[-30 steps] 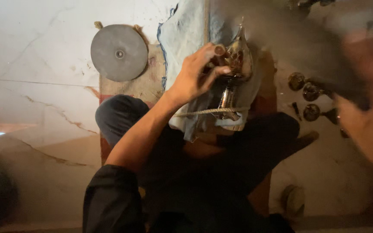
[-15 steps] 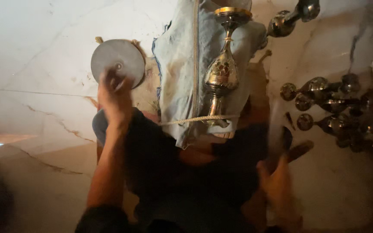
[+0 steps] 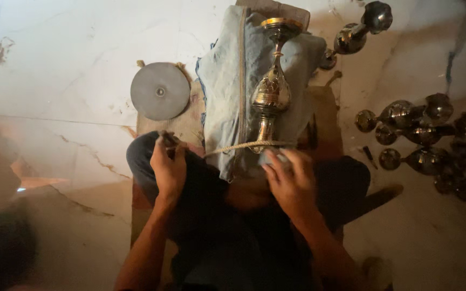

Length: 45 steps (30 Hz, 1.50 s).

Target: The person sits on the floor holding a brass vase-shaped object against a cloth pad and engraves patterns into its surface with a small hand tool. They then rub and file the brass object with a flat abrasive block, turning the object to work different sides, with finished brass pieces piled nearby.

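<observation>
A tall engraved metal vase (image 3: 271,86) with a brass rim lies along a blue-grey padded cloth (image 3: 227,81) in front of my knees. A rope (image 3: 244,146) crosses its foot and holds it down. My left hand (image 3: 169,167) is closed around a small dark tool by my left knee, beside the rope's left end. My right hand (image 3: 291,180) rests over the vase's base, fingers curled on a small pale object; I cannot tell what that is.
A round grey metal disc (image 3: 160,90) lies on the brown mat (image 3: 182,121) at left. Several similar shiny metal vases (image 3: 416,129) lie on the marble floor at right; another one (image 3: 360,29) is at top right.
My left hand came down from the grey disc to my left knee, now holding a small tool. My right hand rose from my right knee to the vase's base.
</observation>
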Motion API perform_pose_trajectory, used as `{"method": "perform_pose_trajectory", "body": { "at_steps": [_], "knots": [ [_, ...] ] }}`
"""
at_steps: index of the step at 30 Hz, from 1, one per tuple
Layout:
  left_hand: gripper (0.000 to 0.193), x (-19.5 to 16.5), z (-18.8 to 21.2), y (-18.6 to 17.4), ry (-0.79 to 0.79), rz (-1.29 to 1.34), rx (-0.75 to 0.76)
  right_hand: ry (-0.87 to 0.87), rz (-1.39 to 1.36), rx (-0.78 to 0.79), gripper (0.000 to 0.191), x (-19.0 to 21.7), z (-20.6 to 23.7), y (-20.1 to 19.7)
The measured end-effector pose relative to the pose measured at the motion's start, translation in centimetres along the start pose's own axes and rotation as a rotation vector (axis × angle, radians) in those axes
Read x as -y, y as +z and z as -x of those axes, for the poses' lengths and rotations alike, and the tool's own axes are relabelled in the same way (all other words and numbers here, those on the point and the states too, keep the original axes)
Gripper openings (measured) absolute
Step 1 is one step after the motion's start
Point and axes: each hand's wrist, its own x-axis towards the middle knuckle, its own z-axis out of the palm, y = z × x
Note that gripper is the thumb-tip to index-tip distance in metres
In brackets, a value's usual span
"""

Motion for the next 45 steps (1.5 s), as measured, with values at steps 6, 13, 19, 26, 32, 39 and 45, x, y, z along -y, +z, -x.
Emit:
{"method": "perform_pose_trajectory", "body": {
  "at_steps": [6,13,19,26,32,39,45],
  "knots": [
    [0.032,-0.2,2.7,-1.5,-0.015,0.001,0.007,-0.057,-0.057,-0.028,0.026,1.3,-2.8,0.3],
    [0.029,-0.1,1.6,-0.6,-0.074,0.139,0.051,-0.138,-0.118,0.049,0.040,-1.9,-2.0,-0.1],
    [0.023,-0.6,1.4,-0.2,-0.079,0.067,0.018,0.072,-0.277,-0.107,0.025,-3.9,0.1,3.7],
    [0.028,0.2,0.5,1.0,-0.116,0.017,0.017,0.098,-0.243,-0.185,0.022,-5.6,0.7,5.7],
    [0.029,-1.7,-3.2,2.2,-0.167,0.220,0.012,0.270,-0.216,-0.031,0.038,-5.6,3.5,2.3],
    [0.045,-11.3,-9.7,9.0,0.234,0.052,0.571,0.968,-0.019,0.983,0.096,-3.9,15.7,-2.0],
    [0.052,-17.5,-11.6,16.3,0.561,-0.130,0.945,1.520,-0.459,0.569,0.068,-7.3,19.2,-4.1]
  ]
}}
